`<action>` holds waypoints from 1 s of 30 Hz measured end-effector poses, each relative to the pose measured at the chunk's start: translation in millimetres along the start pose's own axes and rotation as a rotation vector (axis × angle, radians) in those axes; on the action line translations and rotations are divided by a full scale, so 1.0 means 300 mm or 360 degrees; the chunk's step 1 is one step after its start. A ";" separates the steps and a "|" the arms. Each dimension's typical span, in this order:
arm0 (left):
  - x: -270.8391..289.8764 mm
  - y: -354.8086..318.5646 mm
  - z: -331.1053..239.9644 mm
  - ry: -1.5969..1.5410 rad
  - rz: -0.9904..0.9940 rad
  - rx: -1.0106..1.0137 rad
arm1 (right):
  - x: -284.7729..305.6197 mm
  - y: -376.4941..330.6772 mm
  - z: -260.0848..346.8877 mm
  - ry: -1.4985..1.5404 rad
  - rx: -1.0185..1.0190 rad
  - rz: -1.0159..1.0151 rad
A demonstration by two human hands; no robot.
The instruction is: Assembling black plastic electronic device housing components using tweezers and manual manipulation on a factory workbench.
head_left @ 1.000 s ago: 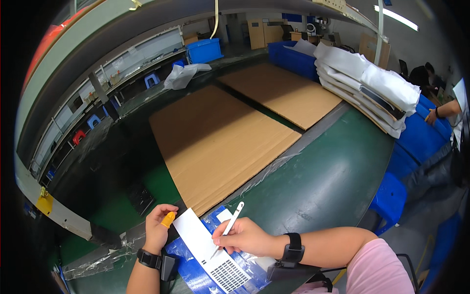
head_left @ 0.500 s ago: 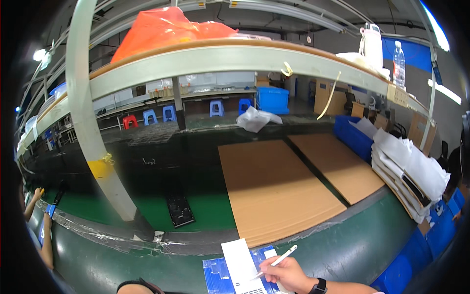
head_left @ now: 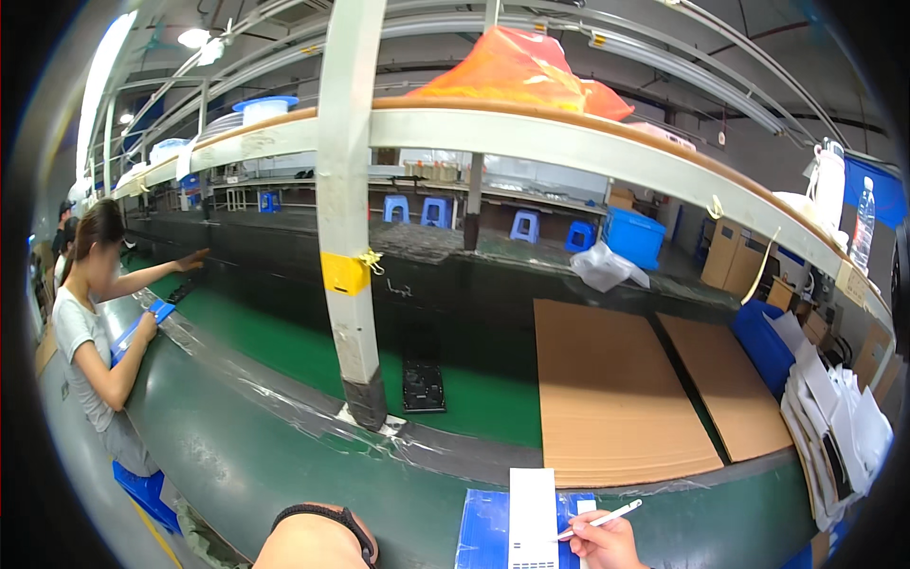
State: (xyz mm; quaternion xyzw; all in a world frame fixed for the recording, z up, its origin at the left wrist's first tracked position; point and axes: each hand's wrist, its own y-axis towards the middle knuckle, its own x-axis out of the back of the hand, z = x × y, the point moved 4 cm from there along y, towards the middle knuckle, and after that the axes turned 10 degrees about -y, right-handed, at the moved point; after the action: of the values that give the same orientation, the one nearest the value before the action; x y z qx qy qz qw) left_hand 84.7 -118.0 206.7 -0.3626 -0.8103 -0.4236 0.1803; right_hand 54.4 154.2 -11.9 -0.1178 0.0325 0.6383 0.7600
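Observation:
At the lower edge, my right hand (head_left: 605, 545) is closed round a slim white pen (head_left: 616, 515). Its tip is down at the right edge of a long white sheet (head_left: 533, 503) with small dark marks near the bottom. The sheet lies on a flat blue piece (head_left: 482, 529), and a narrow white strip (head_left: 587, 507) shows beside it. A bare part of a limb with a black band (head_left: 322, 536) rises left of the sheet; no fingers show on it, and my left hand is not seen.
Two brown cardboard sheets (head_left: 621, 398) lie beyond my hand, with stacked white packets (head_left: 823, 427) to their right. A black rectangular part (head_left: 423, 385) lies on the green belt near a post (head_left: 353, 284). A co-worker (head_left: 95, 332) at left reaches over the belt.
The view has swung left, so the scene sits further right and more of the co-worker shows. One of the co-worker's arms now stretches out over the belt. My right hand still holds the pen.

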 end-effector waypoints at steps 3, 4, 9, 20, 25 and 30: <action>-0.022 0.012 -0.012 -0.0043 -0.0047 -0.0051 | -0.013 -0.022 0.020 -0.0009 -0.0001 0.0026; -0.011 0.012 -0.024 -0.0109 -0.0241 -0.0147 | -0.011 -0.024 0.010 -0.0012 -0.0009 0.0019; 0.052 -0.004 -0.005 -0.0368 -0.0261 -0.0172 | -0.005 -0.028 0.008 0.0026 -0.0019 0.0010; 0.122 0.056 0.017 -0.0428 -0.0568 -0.0128 | -0.012 -0.002 0.006 -0.0011 -0.0076 -0.0023; 0.026 0.024 0.080 -0.0332 -0.0730 -0.0553 | 0.003 0.016 -0.017 0.0059 -0.0040 0.0037; 0.067 0.023 0.098 -0.0820 -0.0830 -0.0682 | -0.001 0.028 -0.022 0.0036 -0.0039 0.0015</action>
State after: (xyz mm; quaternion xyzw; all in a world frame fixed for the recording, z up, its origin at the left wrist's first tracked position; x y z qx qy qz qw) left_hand 76.7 -82.7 205.8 -0.2688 -0.7870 -0.5095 -0.2208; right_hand 46.6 153.8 -19.4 -0.1342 0.0336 0.6410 0.7550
